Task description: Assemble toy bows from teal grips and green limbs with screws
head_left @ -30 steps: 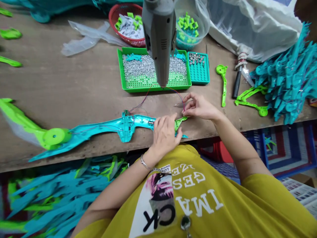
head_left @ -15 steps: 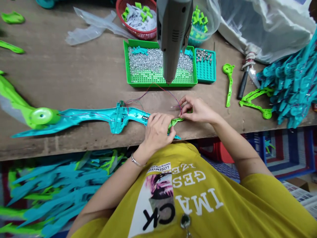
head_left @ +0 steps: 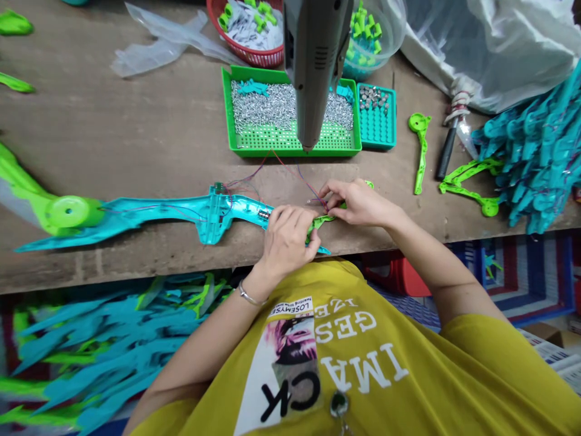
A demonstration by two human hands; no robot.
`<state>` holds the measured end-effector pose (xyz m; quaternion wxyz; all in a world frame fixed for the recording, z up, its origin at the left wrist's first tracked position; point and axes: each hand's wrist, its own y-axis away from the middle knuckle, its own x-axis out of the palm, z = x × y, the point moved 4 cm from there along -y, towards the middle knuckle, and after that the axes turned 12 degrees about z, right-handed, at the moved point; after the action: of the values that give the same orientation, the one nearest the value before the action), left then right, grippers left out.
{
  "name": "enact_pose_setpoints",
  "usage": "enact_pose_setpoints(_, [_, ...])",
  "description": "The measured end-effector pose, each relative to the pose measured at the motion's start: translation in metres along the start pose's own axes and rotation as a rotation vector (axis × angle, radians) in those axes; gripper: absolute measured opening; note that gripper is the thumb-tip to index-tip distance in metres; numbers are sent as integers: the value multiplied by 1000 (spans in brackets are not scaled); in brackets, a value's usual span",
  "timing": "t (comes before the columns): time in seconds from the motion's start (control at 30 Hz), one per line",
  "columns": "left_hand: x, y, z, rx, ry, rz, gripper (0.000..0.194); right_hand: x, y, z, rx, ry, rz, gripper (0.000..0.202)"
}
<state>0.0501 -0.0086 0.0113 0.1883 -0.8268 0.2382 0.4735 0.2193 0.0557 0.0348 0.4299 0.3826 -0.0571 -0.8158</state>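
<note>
At the worktop's (head_left: 136, 151) near edge, left hand (head_left: 285, 239) pins the teal toy-bow shell (head_left: 181, 215) while right hand (head_left: 358, 203) fingers pinch thin wires (head_left: 290, 169) against a green part (head_left: 320, 222), apparently mid-wiring, needing careful seating.

Open bench to the left, crowded ahead and to the right.

A wide bare stretch of the wooden bench (head_left: 113, 121) lies left of the green tray (head_left: 236, 142), crossed only by the long teal toy shell (head_left: 181, 212) near the front edge. The grey hanging tool (head_left: 313, 66) hangs over the tray, straight above and beyond the left hand (head_left: 285, 239) and the right hand (head_left: 358, 203), blocking a straight reach forward. Thin wires (head_left: 281, 166) loop between tool tip and hands. To the right, a green lever part (head_left: 420, 151), a knife (head_left: 447, 151) and the heap of teal parts (head_left: 535, 157) leave only narrow gaps.
</note>
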Motion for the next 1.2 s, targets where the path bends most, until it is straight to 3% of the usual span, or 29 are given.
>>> enact_pose_setpoints(0.27, [0, 2, -8, 200, -120, 92, 31, -5, -8, -11, 35, -54, 27, 31])
enact_pose_setpoints(0.47, [6, -2, -9, 187, -158, 238, 41, -10, -15, -23, 14, -239, 137, 27])
enact_pose_setpoints(0.73, [8, -5, -9, 161, -105, 278, 42, -12, -13, -26, 10, -259, 97, 11])
enact_pose_setpoints(0.87, [8, -5, -8, 164, -105, 258, 41, -8, -10, -24, 8, -233, 55, 13])
enact_pose_setpoints(1.1, [5, -6, -6, 187, -45, 250, 37, 12, -12, -25, -59, -604, -138, 27])
enact_pose_setpoints(1.2, [3, -6, -7, 195, -52, 239, 38, 13, -12, -25, -13, -550, -210, 26])
